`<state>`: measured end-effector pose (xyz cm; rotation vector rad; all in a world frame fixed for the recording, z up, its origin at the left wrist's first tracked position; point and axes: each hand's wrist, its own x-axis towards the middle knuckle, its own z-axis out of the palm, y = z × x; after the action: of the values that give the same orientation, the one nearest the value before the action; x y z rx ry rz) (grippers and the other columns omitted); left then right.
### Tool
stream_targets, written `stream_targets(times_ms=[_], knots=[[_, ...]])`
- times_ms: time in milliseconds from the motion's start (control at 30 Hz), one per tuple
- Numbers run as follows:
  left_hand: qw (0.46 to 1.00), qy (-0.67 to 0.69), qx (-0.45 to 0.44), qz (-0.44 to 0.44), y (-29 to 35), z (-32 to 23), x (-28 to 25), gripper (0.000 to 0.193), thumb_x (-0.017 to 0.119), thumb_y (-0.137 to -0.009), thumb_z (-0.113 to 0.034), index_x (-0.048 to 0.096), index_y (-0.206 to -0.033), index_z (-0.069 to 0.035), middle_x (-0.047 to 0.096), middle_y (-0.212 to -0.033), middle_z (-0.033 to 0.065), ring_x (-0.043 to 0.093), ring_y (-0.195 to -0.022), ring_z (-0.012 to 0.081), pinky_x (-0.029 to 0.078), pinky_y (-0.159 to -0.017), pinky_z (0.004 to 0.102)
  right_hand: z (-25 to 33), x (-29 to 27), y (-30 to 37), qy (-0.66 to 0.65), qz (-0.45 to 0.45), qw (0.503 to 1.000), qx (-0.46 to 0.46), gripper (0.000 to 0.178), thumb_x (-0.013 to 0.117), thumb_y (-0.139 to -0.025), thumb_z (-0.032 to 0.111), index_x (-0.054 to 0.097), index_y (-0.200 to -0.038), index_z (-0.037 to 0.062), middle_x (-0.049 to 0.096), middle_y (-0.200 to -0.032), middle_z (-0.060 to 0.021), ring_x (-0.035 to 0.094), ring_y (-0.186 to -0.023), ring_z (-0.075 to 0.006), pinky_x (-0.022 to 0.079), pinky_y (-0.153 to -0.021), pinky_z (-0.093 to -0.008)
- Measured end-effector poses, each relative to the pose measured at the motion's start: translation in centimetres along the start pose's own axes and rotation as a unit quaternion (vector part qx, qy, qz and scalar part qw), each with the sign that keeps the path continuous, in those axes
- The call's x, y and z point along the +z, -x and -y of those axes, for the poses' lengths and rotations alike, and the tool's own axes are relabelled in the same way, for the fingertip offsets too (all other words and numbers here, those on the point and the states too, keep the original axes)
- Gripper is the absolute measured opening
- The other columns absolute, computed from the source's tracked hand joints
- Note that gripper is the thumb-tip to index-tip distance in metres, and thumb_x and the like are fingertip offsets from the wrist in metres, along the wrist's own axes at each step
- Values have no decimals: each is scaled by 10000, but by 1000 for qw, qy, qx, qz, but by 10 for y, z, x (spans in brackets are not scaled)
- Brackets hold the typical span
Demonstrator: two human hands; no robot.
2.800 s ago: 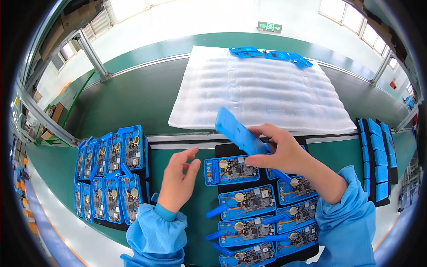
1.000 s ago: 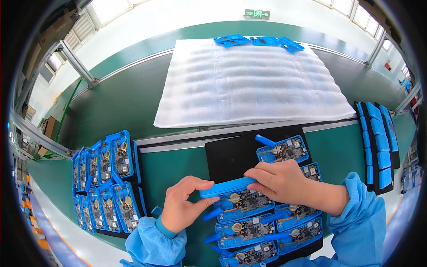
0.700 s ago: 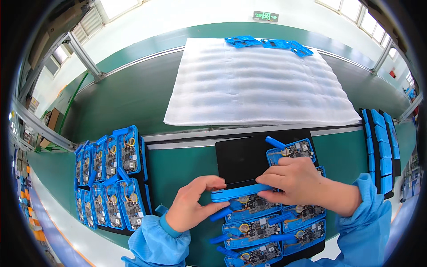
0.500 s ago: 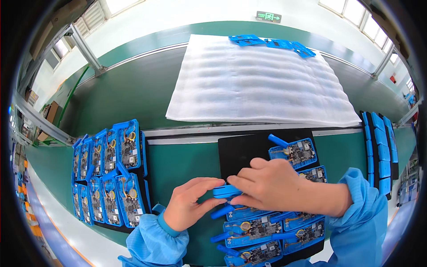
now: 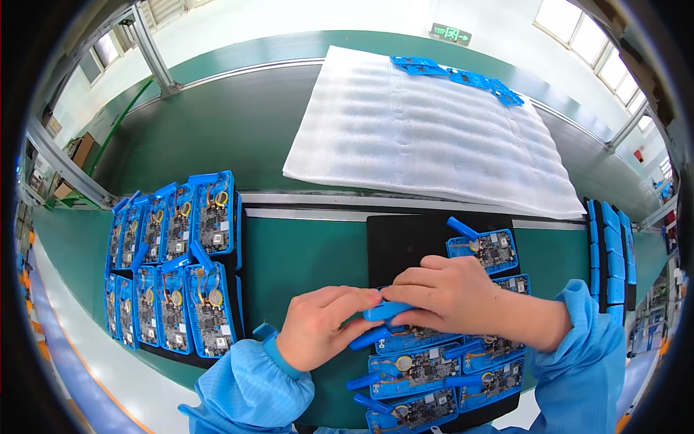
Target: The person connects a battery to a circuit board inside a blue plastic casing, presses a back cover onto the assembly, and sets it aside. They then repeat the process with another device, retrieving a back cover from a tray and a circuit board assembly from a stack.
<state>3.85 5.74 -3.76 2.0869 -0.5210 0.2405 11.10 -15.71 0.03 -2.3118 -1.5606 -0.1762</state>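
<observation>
A small blue plastic case (image 5: 384,311) is held between my two hands, above the black mat in front of me. My left hand (image 5: 323,327) pinches its left end between thumb and fingers. My right hand (image 5: 447,296) grips its right side from above, hiding most of it. Below the hands lie several open blue housings (image 5: 416,372) with circuit boards, yellow-rimmed round parts and wires in them. Blue cylindrical cells (image 5: 370,338) hang off their left ends. Another open housing (image 5: 493,250) lies just beyond my right hand, with its blue cell (image 5: 463,228) angled up-left.
At the left, two rows of similar open housings (image 5: 215,224) stand on a dark tray. White foam sheeting (image 5: 426,137) covers part of the bench behind, with flat blue parts (image 5: 466,77) at its far edge. Closed blue cases (image 5: 614,254) are stacked at the far right.
The view has shifted slightly. Both hands still hold the blue case, which is now tilted so that more of its flat face shows.
</observation>
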Motion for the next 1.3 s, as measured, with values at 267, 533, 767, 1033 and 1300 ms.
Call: stream_targets(times_ms=[267,533,767,1033,1300], knots=[[999,19,-25,20,-2,-3,1,314,769,-711,-69,636,-996,-57,649,-977,108,644,-874,272,550,-713,333,-16,-27,42,65,102,990,65,352,723,-755,259,622,-1064,125,659,-937,17,649,-704,-137,489,-508,-262],[1000,11,0,29,-4,0,2,296,770,-706,-30,625,-965,-19,651,-955,125,648,-861,259,534,-727,324,-17,-11,56,53,24,995,76,338,725,-752,224,621,-1055,114,667,-939,-2,649,-663,-153,497,-513,-259],[995,17,-97,-9,-12,-12,7,273,708,-766,-39,604,-1017,-28,613,-937,99,630,-854,224,507,-722,296,-30,-15,46,-34,28,992,114,303,696,-792,254,638,-1056,117,666,-838,-24,628,-600,-210,486,-508,-298],[987,38,-156,20,-16,-2,11,303,742,-765,-80,610,-1033,-32,643,-876,87,619,-730,166,501,-665,269,-34,-14,45,-24,57,987,146,371,700,-786,248,589,-1115,116,667,-851,-50,634,-639,-250,492,-532,-321],[941,231,-236,-78,-16,1,9,444,785,-725,-141,605,-1127,-83,605,-1105,113,637,-907,200,482,-749,276,-51,-22,26,-294,66,929,215,401,662,-847,288,590,-1169,60,612,-758,-70,577,-618,-131,442,-558,-277]])
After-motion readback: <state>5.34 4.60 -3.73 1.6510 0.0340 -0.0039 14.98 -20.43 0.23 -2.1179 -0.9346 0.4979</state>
